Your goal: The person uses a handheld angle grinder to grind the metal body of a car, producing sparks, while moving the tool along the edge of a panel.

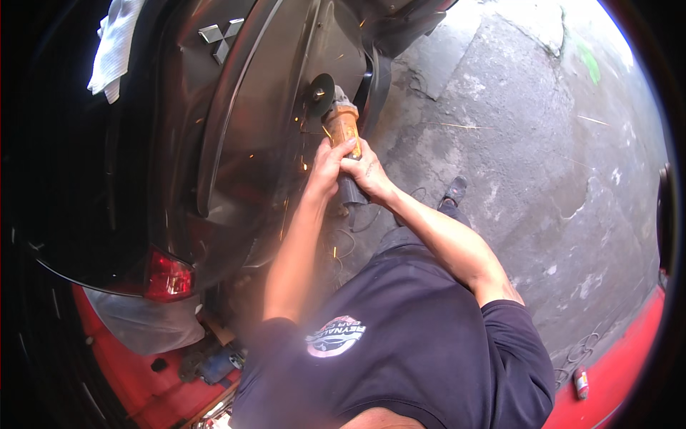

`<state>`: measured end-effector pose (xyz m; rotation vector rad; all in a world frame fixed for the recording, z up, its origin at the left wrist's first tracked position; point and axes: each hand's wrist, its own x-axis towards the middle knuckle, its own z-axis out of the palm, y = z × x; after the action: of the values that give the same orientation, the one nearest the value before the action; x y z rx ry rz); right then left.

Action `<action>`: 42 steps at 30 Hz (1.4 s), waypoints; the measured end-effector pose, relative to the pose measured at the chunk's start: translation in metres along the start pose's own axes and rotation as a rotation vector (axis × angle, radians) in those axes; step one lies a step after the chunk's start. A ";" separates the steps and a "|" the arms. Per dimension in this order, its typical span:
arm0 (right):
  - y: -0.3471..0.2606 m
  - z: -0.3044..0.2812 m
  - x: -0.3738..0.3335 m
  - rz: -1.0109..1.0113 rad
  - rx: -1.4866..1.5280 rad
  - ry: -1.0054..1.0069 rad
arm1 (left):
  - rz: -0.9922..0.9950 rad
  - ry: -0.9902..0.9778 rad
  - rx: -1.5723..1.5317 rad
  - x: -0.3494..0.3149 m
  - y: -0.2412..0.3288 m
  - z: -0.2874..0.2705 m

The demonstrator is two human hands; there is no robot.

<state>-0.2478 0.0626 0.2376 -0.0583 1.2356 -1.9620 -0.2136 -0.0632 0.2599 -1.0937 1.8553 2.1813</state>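
An orange angle grinder with a dark grip end is in both of my hands, in front of the dark car's rear panel. My left hand is closed around the body from the left, and my right hand wraps it from the right. At the tool's far end, a dark disc stands edge-on toward the panel and appears to touch it. Orange sparks fly from there, some falling down past my left forearm and others streaking over the floor. My hands hide part of the grinder's body.
A red tail light sits at the car's lower left corner, and white paper lies on its dark upper surface. Grey concrete floor spreads to the right. A cable and a small red can lie at lower right.
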 end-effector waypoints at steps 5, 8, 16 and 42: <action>0.005 -0.003 0.010 -0.005 -0.004 0.017 | 0.022 -0.047 0.012 0.008 0.004 0.001; 0.004 -0.005 0.013 -0.006 0.001 0.009 | 0.019 -0.029 0.025 0.015 0.001 0.000; 0.005 -0.004 0.007 -0.024 0.016 0.010 | 0.011 0.021 0.050 0.007 -0.001 0.002; 0.001 -0.003 0.009 -0.011 0.036 0.019 | 0.004 0.028 0.043 0.008 0.005 0.003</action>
<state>-0.2545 0.0586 0.2324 -0.0288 1.2141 -1.9978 -0.2233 -0.0651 0.2593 -1.1197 1.9079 2.1289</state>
